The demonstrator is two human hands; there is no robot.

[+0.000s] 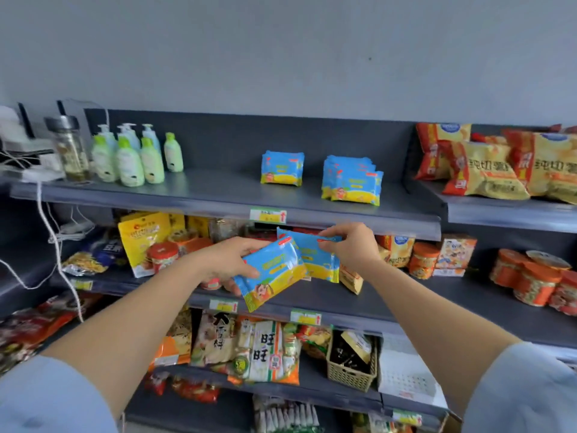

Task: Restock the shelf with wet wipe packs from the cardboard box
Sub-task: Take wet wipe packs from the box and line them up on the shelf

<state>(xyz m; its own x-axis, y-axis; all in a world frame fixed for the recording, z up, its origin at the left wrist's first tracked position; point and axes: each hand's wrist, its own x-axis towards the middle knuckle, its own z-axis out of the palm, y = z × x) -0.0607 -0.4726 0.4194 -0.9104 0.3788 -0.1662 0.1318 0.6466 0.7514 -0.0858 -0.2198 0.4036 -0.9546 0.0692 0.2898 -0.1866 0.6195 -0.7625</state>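
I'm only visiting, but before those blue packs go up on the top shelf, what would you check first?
1. Left hand grips a wet wipe pack: ok.
2. Right hand pinches the second pack near its top edge: ok.
3. Another pack hidden behind the second pack: cannot tell.
4. Bare room on the top shelf between the lotion bottles and the shelved packs: ok.
5. Shelved packs stand upright, faces forward: ok.
6. Stock left in the cardboard box: cannot tell, it is out of view.
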